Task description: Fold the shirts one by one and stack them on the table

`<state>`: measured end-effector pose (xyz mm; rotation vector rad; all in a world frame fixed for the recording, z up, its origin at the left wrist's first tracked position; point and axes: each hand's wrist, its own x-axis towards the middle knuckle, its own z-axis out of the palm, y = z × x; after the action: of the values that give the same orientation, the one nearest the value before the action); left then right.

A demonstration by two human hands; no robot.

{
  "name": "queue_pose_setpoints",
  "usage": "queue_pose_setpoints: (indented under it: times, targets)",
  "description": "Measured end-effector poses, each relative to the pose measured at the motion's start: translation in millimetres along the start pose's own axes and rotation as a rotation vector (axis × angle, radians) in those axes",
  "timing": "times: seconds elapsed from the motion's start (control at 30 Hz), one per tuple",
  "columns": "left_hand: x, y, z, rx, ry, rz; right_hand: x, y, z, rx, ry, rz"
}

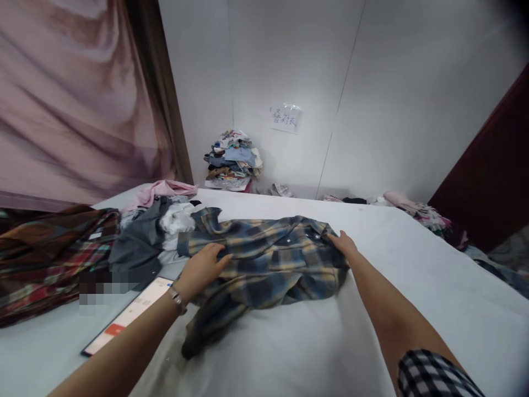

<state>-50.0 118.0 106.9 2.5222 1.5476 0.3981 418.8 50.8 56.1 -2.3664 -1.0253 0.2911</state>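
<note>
A blue and yellow plaid shirt (268,264) lies spread across the white table (314,342), with one sleeve trailing toward me. My left hand (200,270) rests flat on the shirt's left part, fingers pointing right. My right hand (343,243) pinches the shirt's right edge near the collar. A bracelet sits on my left wrist.
A phone (126,314) lies on the table near my left forearm. Grey, white and pink clothes (155,229) and a red plaid garment (45,253) are heaped at the left. A clothes stack (233,160) stands by the far wall, more clothes (421,212) at the right edge.
</note>
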Motion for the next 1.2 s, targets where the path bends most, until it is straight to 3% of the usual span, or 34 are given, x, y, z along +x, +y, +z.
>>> queue_pose_setpoints:
  times: [0.13,0.27,0.5,0.63,0.77,0.9,1.03,1.13,1.2]
  targets:
    - [58.5,4.1,10.5,0.119,-0.081,0.021,8.2,-13.3,12.1,-0.126,-0.023,0.105]
    - [105.7,17.8,24.3,0.184,-0.145,0.018,13.4,-9.5,17.7,-0.033,0.016,-0.039]
    - [141.7,37.2,41.5,0.182,-0.249,0.038,20.0,20.7,-8.2,-0.004,0.223,-0.202]
    - [157.6,56.0,24.0,0.145,-0.136,0.055,18.8,61.8,-44.2,-0.015,0.357,-0.214]
    - [196.5,83.9,-4.1,0.065,0.055,0.069,11.5,117.6,-79.0,-0.045,0.52,-0.12]
    - [232.3,118.7,-1.6,-0.047,0.135,0.068,-1.5,150.3,-89.6,-0.117,0.451,0.083]
    - [219.6,139.4,28.4,-0.155,0.108,0.197,-20.8,153.1,-87.9,-0.126,0.375,0.023]
    - [176.7,131.6,47.7,-0.248,-0.013,0.402,-47.2,141.6,-87.1,-0.071,0.352,-0.065]
    - [139.3,117.0,52.8,-0.271,-0.098,0.502,-73.9,127.1,-83.1,0.039,0.262,-0.12]
